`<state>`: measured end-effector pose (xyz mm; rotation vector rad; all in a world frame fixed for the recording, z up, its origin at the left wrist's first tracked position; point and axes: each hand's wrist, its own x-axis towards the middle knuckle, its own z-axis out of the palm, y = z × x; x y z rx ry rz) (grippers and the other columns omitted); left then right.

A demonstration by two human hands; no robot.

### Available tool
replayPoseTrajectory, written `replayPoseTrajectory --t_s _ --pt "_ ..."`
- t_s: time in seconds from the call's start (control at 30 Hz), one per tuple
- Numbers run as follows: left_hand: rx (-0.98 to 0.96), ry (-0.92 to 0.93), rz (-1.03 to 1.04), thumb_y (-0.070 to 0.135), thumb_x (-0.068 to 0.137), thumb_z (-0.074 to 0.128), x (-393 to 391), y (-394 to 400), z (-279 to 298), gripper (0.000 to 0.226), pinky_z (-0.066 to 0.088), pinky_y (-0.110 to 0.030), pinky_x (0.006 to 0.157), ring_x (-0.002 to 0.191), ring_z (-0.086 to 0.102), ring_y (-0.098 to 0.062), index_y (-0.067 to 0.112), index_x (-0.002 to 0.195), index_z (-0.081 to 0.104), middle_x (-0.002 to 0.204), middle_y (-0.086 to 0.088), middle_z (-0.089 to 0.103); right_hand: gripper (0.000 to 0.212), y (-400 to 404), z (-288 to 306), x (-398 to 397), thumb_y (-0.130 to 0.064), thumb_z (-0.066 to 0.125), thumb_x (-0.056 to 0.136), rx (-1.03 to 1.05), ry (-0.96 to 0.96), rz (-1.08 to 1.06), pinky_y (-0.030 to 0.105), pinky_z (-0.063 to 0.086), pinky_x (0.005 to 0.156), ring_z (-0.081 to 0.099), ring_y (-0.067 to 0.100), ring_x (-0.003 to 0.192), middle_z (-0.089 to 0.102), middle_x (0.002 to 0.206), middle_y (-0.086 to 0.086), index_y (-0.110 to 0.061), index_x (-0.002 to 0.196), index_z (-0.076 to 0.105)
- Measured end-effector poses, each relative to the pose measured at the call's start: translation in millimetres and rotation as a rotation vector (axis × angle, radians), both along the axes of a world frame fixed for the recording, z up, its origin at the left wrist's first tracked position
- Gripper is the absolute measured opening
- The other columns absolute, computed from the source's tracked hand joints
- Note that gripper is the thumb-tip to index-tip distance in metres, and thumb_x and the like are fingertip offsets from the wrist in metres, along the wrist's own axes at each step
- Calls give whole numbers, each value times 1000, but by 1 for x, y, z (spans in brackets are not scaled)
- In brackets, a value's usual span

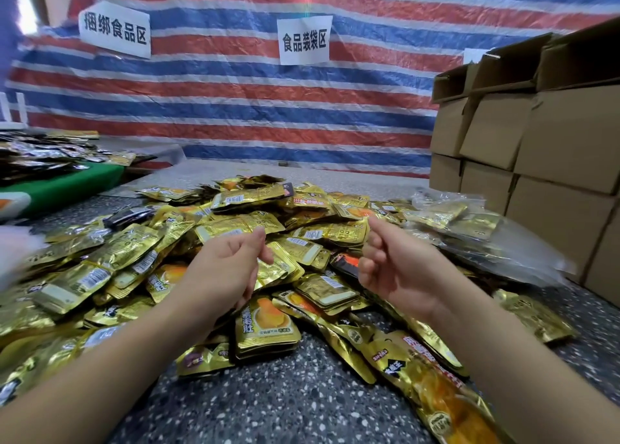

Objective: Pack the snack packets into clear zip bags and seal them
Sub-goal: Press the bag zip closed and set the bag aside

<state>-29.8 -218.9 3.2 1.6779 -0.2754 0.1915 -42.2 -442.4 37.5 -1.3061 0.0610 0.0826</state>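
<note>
A big heap of gold foil snack packets (255, 222) covers the speckled table (285, 400). My left hand (228, 269) and my right hand (396, 262) hover side by side just above the heap's near side. Both palms face inward, the fingers are loosely curled, and neither hand holds anything. A small stack of gold packets (266, 329) lies under and just in front of my left hand. To the right of my right hand lies a pile of clear zip bags (496, 242), with gold packets inside some of them.
Stacked cardboard boxes (543, 148) stand along the right edge, some with open flaps. A green tray (67, 183) with darker packets sits at the far left. A striped tarp (235, 101) with paper signs hangs behind. Bare table shows between my forearms.
</note>
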Motion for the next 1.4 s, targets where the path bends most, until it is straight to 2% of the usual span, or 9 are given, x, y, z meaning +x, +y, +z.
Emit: replayPoseTrajectory --t_s 0.13,0.27,0.43,0.6,0.7,0.83,0.93,1.07,1.4 --pt "138 -150 58 60 90 33 -3 -1 3 62 26 -12 35 32 30 -6 18 50 55 38 4 37 44 10 -18 -7 -33 44 104 -117 -25 110 22 42 48 43 11 49 41 54 -1 -16 63 49" --pt "265 -470 276 39 102 36 0 6 10 47 29 -15 41 38 39 -6 13 69 56 43 10 45 27 16 -22 -13 -24 52 99 -177 -118 213 21 44 49 49 10 51 51 61 -1 -11 76 55" --pt "521 -469 521 23 103 48 28 52 34 24 45 -35 51 60 59 -24 9 88 62 69 -3 58 51 16 -24 -16 -47 37 104 -342 -117 62 25 33 47 34 13 43 33 47 -4 -20 61 40" --pt "939 -285 892 45 105 26 47 144 37 68 36 -40 61 69 53 -39 1 66 60 66 -20 56 62 21 -26 -18 -50 33 103 -343 -140 127 28 33 46 37 15 43 35 48 2 -21 49 41" --pt "1140 -95 982 31 103 42 52 197 29 47 46 -45 76 94 60 -49 -8 96 66 97 -34 63 64 25 -29 -18 -49 35 103 -479 -228 52 31 34 51 37 14 42 39 45 1 -22 46 42" --pt "1405 347 856 39 99 49 39 232 11 36 44 -38 100 124 54 -33 20 127 62 135 -11 59 62 28 -31 -19 -48 40 102 -563 -325 -12 31 34 54 36 13 41 40 44 0 -23 45 42" --pt "1325 493 818 29 96 55 39 246 -7 33 51 -38 91 110 60 -35 4 114 67 112 -16 66 63 28 -31 -20 -46 41 102 -580 -337 -32 36 38 60 35 16 41 40 43 2 -23 43 41" --pt "1331 332 920 38 96 57 35 248 -17 33 43 -29 61 77 55 -28 10 77 59 70 -4 54 61 28 -31 -22 -44 43 102 -614 -336 -60 54 49 74 33 16 41 39 42 2 -20 46 38" --pt "1335 334 964 21 94 60 33 244 -16 20 45 -31 59 76 57 -29 5 84 66 74 -8 58 60 27 -34 -19 -44 44 102 -643 -376 -55 39 35 61 34 17 42 39 43 3 -17 49 40"
